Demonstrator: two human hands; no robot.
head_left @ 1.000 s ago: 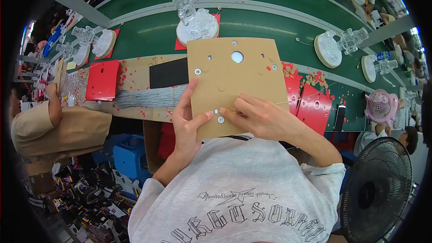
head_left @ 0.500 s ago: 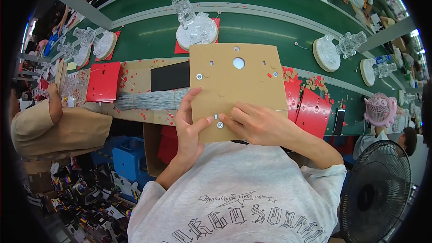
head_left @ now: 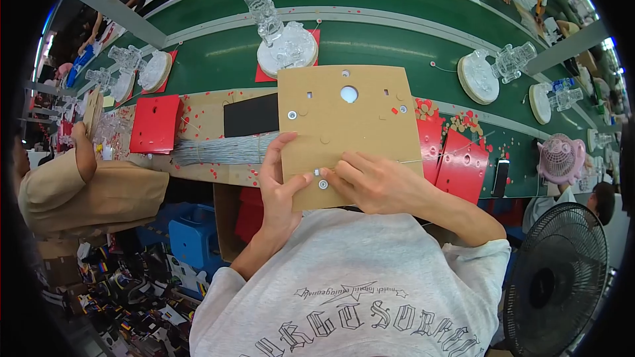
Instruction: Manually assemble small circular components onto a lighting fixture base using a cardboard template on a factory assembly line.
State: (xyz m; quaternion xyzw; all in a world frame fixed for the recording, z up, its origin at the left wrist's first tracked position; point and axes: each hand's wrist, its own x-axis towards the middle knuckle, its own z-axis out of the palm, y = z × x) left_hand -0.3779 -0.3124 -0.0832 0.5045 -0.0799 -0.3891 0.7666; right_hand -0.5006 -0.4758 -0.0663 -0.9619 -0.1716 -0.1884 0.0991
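Observation:
A tan cardboard panel [head_left: 364,125] with one large round hole, small slots and metal-ringed holes is held up before my chest. My left hand [head_left: 280,188] grips its left edge, fingers behind and thumb on the face near a small slot at the lower middle. My right hand [head_left: 377,184] lies over the lower right of the panel, fingers pinched beside that same slot. A thin grey wire [head_left: 411,161] runs out from this hand toward the right; its end at the fingertips is hidden. Left of the panel lies a bundle of similar grey wires [head_left: 225,150].
Red punched panels [head_left: 468,162] lie to the right, others [head_left: 155,124] to the left, among scattered scraps. Clear glass-like pieces on round bases [head_left: 288,49] stand on the green table [head_left: 377,43]. A phone [head_left: 501,178], pink fan [head_left: 559,158] and black fan [head_left: 555,284] are rightward. A co-worker [head_left: 92,182] sits left.
Both hands stay at the same slot with the panel nearly still. The right fingers have shifted very slightly. The whole view has moved a little.

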